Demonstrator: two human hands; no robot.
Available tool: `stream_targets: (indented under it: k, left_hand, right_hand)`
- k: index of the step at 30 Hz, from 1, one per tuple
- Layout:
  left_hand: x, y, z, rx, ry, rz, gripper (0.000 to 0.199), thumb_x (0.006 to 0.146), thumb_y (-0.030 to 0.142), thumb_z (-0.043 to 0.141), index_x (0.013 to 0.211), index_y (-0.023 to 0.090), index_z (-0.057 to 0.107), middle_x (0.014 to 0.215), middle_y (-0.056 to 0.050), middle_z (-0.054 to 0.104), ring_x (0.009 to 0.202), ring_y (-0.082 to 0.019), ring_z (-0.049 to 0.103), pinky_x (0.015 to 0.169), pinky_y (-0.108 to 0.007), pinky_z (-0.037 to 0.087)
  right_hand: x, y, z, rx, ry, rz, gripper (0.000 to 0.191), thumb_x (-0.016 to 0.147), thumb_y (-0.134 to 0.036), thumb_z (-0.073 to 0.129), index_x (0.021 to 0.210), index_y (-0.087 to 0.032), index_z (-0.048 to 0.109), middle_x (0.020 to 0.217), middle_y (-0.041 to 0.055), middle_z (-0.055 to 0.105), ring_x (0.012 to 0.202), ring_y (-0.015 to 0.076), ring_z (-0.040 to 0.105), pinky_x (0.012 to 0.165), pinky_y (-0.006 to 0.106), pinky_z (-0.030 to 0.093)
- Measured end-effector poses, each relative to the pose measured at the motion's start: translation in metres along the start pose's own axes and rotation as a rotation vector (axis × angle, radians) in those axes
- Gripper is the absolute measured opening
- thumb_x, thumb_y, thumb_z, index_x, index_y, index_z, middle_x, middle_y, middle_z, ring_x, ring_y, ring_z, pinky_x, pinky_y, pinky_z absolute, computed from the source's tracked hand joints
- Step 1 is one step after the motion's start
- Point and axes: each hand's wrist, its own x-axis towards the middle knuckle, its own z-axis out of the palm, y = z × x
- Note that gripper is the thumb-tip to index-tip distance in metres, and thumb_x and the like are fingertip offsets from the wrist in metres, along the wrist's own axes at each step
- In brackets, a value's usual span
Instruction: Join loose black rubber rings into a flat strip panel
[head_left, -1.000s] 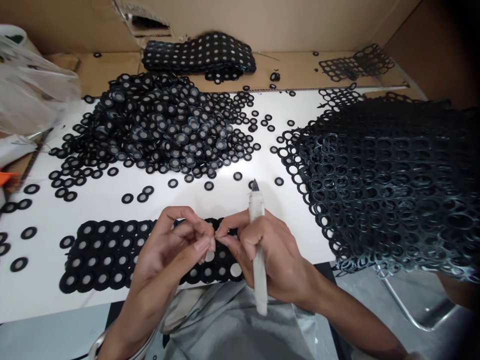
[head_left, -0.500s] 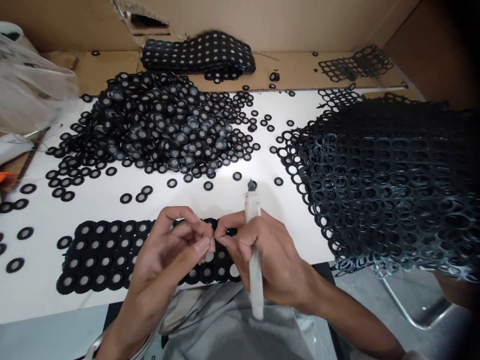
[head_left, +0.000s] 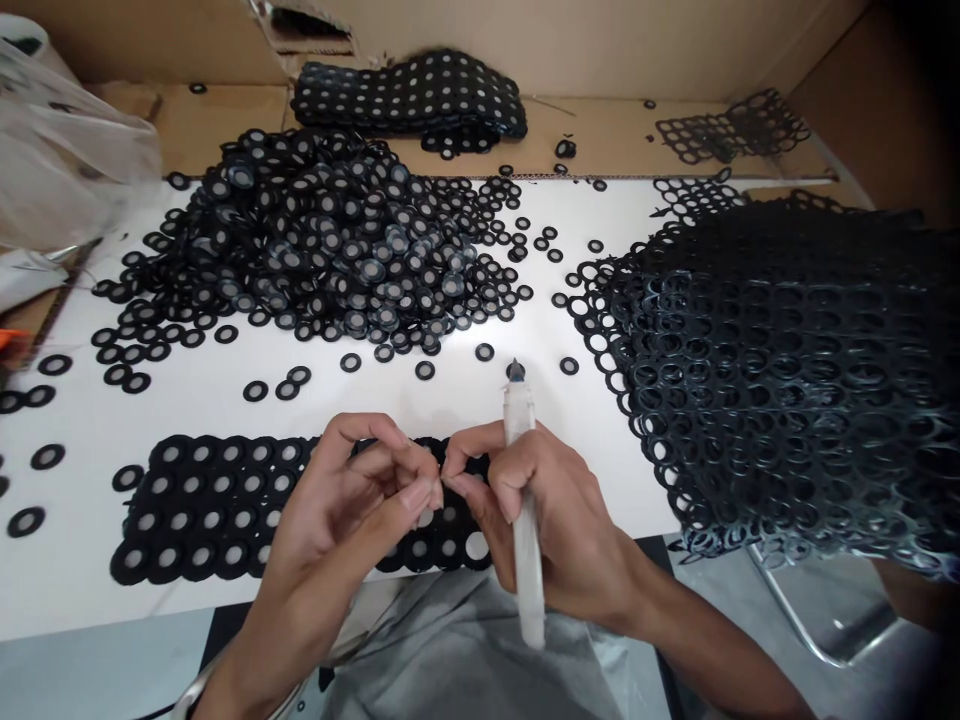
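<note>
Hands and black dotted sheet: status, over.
Left hand: pinching, contents unclear. Right hand: pinching, also gripping white pen-shaped tool. Black rectangular sheet with pale round dots: on white tabletop, partly hidden by hands.

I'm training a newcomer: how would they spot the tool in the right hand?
Find the white tabletop, then the right hand at its near edge. It grips a slim, dark-tipped tool whose pale handle sets it apart from the black rings beyond.

Black sheet (head_left: 217, 503), dotted pale grey
</note>
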Motion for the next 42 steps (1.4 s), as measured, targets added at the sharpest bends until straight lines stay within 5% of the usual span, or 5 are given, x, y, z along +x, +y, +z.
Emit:
stream_targets:
  k: [8,13,29,35,42]
  left_hand:
    - [-0.0013,0.0032,0.0006,0.025,0.067,-0.021,0.015,0.106,0.027,0.08,0.114,0.031,0.067,0.091,-0.001,0.07,0.082,-0.015,0.061,0.072,-0.022,0.053]
    - [-0.0008,0.0047,0.0,0.034,0.068,-0.053,0.018,0.104,0.027,0.082,0.112,0.03,0.066,0.087,-0.001,0.068,0.081,-0.016,0.06,0.071,-0.024,0.054]
    - [0.002,0.0027,0.0005,0.026,0.055,-0.05,0.019,0.104,0.027,0.084,0.113,0.031,0.067,0.086,0.001,0.068,0.081,-0.015,0.061,0.077,-0.024,0.055]
    - [0.0013,0.0016,-0.0025,0.038,0.045,-0.054,0.018,0.104,0.027,0.082,0.115,0.031,0.067,0.086,0.0,0.069,0.081,-0.016,0.062,0.075,-0.025,0.056]
    - [0.0007,0.0021,-0.0002,0.034,0.048,-0.059,0.018,0.105,0.027,0.082,0.113,0.032,0.068,0.086,0.002,0.068,0.081,-0.014,0.062,0.076,-0.022,0.056]
  right_hand:
    - [-0.0039,-0.0019,-0.0018,0.074,0.055,0.065,0.042,0.096,0.006,0.068,0.102,-0.028,0.044,0.111,0.0055,0.078,0.092,0.0223,0.08,0.074,0.036,0.063]
    - [-0.0002,-0.0039,0.0024,0.147,0.081,0.101,0.043,0.098,0.004,0.071,0.102,-0.029,0.044,0.096,0.0015,0.073,0.104,0.0265,0.084,0.066,0.032,0.059]
    - [-0.0002,-0.0022,-0.0004,0.141,-0.019,0.094,0.045,0.096,0.006,0.071,0.103,-0.029,0.043,0.118,0.0075,0.077,0.097,0.0212,0.08,0.075,0.031,0.061]
    - [0.0003,-0.0024,0.0015,0.076,-0.005,0.04,0.041,0.097,0.005,0.068,0.101,-0.029,0.045,0.106,0.0055,0.074,0.108,0.0263,0.081,0.073,0.033,0.061]
    - [0.0011,-0.0044,0.0032,0.091,0.011,0.074,0.038,0.1,0.003,0.067,0.102,-0.028,0.045,0.108,0.005,0.073,0.097,0.0216,0.078,0.068,0.031,0.056]
